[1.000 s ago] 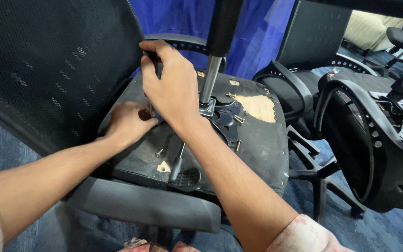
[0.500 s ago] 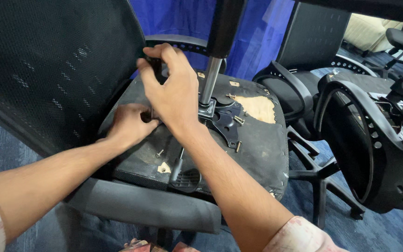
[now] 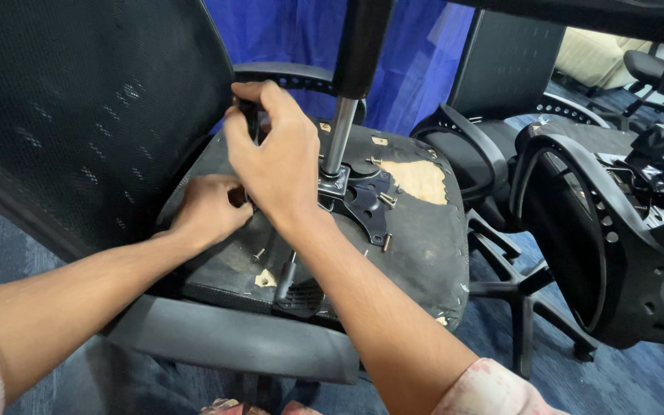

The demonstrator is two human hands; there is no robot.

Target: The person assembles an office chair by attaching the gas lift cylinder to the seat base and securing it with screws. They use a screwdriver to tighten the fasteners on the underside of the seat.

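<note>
Right on the underside of an upturned office chair seat [image 3: 416, 253], the right hand [image 3: 274, 165] has its grip curled tight around a dark tool handle [image 3: 249, 117], fingers wrapped over the top so only a bit of the handle shows. Just below that grip, the left hand [image 3: 207, 207] is pressed against the seat bottom with its fingers closed on something small at the tool's lower end, but I honestly can't tell what it is since the right hand covers it. Just to the right of the grip is the shiny gas lift cylinder [image 3: 341, 134] sticking up out of the black metal mounting plate [image 3: 363, 196], with a few loose screws [image 3: 387, 200] lying on and around it. Further right there's a torn patch [image 3: 422, 178] showing bare wood. The mesh backrest [image 3: 78, 107] sits off to the left of the hands, and another black chair [image 3: 616, 223] lies well apart on the right.
</note>
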